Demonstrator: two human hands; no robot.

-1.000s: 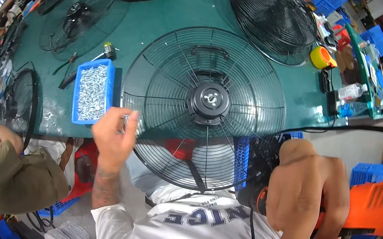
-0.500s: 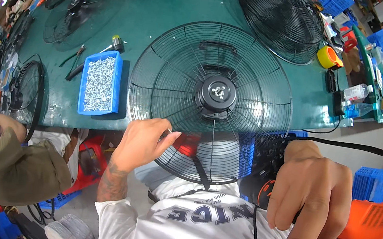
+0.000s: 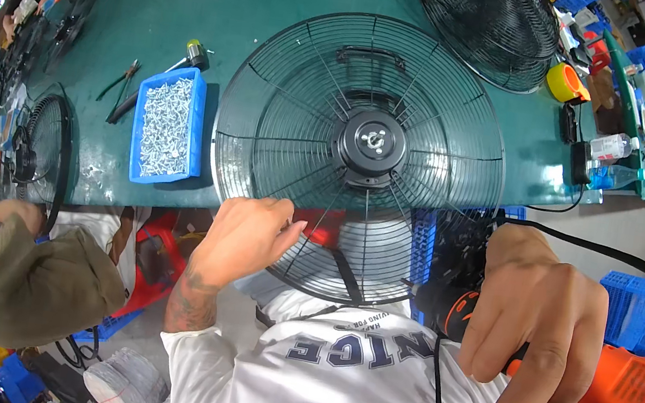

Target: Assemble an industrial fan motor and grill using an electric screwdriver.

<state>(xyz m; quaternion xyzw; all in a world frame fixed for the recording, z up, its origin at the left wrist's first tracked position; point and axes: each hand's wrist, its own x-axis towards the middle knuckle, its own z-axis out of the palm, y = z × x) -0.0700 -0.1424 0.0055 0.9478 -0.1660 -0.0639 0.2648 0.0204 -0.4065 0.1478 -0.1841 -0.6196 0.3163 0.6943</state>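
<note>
A round black wire fan guard [image 3: 260, 150] with a black motor [image 3: 371, 144] at its centre lies over the table's near edge, in front of me. My left hand [image 3: 245, 238] is at its near left rim, thumb and fingers drawn together in a pinch; whatever they hold is hidden. My right hand [image 3: 540, 323] is raised close on the right, fingers curled at an orange and black power drill [image 3: 617, 395], one finger stretched downward. The drill's black chuck points left, toward the guard's near rim. A blue tray [image 3: 200, 131] of silvery screws [image 3: 165, 130] stands left of the guard.
Pliers [image 3: 121, 81] and a hammer-like tool [image 3: 193, 57] lie by the tray. More fan guards [image 3: 487, 27] occupy the far side. Yellow tape [image 3: 567, 84] and bottles [image 3: 614, 147] stand right. A black cable [image 3: 597, 242] crosses at right. A person in a green cap [image 3: 48, 278] sits left.
The view has shifted slightly, so the guard sits higher in it. My left hand has closed a little more at the rim. Far left, another person's hand has moved away from a fan.
</note>
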